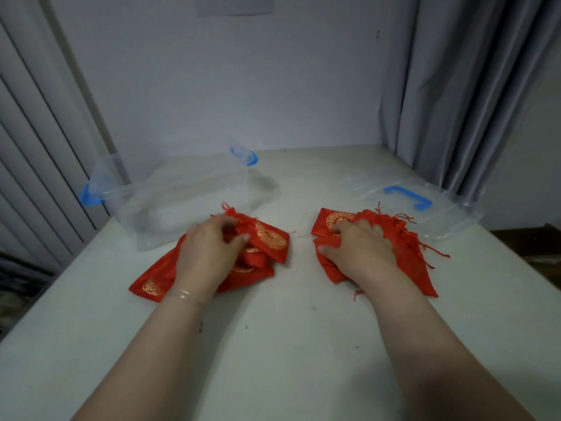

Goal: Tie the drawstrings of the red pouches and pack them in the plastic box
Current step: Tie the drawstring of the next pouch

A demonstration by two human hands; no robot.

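Observation:
Two heaps of red pouches with gold emblems lie on the white table. My left hand (212, 247) lies on the left heap (267, 238), its fingers curled around bunched red cloth. My right hand (358, 247) lies on the right heap (403, 253) and grips the pouches at its left edge, with loose red drawstrings spreading out to the right. The clear plastic box (182, 202) with blue latches stands open just behind the left heap, and I see nothing inside it.
The box's clear lid (425, 208) with a blue handle lies flat at the right rear of the table. A grey curtain (455, 86) hangs at the right, a wall stands behind, and vertical slats are at the left. The table's (273, 344) near part is bare.

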